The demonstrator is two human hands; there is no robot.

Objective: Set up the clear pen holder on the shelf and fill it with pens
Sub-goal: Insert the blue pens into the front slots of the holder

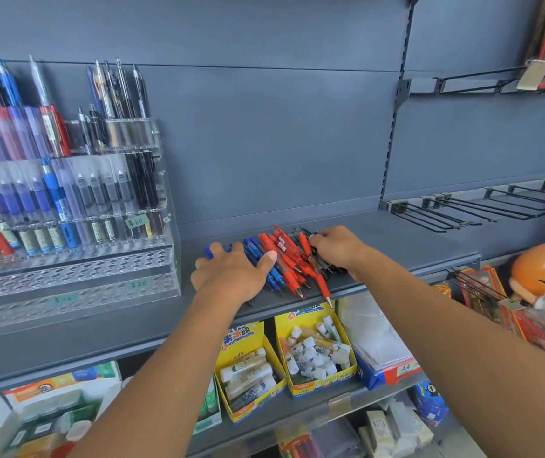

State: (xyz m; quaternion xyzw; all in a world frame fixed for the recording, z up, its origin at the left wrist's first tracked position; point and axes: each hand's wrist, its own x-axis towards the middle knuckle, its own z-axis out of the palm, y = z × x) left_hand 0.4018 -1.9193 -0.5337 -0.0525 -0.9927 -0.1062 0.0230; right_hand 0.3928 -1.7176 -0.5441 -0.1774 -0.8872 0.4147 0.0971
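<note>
on the shelf (pixel 396 239), pens (pixel 284 259) lying tips forward, both hands spread flat on them

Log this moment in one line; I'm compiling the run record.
stage: gathering pens | left hand: flat on blue pens | right hand: on black pens | red pens: between | holder: left

A stationery shop: grey metal shelving (pixel 396 233) with slotted uprights, bare display hooks (pixel 462 209), a clear tiered pen rack (pixel 76 200) bearing handwritten price tags (pixel 136 221) (in yen or yuan), boxed glue sticks (pixel 314 352) below.
</note>
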